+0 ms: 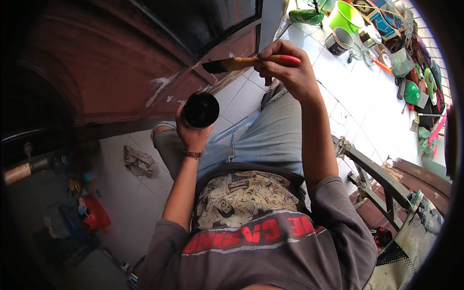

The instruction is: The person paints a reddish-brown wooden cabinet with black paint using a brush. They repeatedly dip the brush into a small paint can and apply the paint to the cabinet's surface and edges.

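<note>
My left hand (194,134) is closed around a dark cup-like container (201,110), whose inside looks black. Higher up and to the right, my right hand (285,67) grips a paintbrush (246,62) by its wooden handle with a red end. The brush lies nearly level, and its dark bristles point left toward a brown panelled door (121,63). Pale patches and scuffs mark the door's lower rail near the bristles. Whether the bristles touch the door I cannot tell. What the container holds is too dark to make out.
On the tiled floor (357,130) lies a crumpled grey cloth (139,161). A lime-green bucket (346,17), a grey paint pail (339,41) and mixed clutter line the far right. Near right stands a metal frame (377,174). A red object (94,212) sits at lower left.
</note>
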{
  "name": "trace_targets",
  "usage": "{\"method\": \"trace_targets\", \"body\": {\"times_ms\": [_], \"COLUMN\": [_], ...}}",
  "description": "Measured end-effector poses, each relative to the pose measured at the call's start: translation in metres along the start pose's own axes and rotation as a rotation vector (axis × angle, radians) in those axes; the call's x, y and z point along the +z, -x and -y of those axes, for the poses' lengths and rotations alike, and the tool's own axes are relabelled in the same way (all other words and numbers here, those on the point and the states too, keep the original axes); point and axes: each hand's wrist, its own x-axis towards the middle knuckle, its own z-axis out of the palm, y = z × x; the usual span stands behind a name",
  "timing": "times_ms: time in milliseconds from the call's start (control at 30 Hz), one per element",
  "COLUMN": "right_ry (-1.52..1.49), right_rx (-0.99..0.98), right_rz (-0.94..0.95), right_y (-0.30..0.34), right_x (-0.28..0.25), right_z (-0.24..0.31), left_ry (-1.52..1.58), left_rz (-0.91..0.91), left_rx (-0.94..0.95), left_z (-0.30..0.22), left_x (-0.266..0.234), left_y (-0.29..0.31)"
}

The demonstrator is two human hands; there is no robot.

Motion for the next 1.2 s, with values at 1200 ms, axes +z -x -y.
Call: {"method": "trace_targets", "body": {"times_ms": [1200], "right_ry": [1.123], "right_rx": [-0.248], "right_rz": [0.556], "right_y": [0.029], "right_x": [0.141], "right_z": [-0.013], "left_ry": [0.008], "left_rz": [-0.155], "left_rx": [0.211], "left_z": [0.001], "left_x": [-0.030], "left_y": [0.013]}}
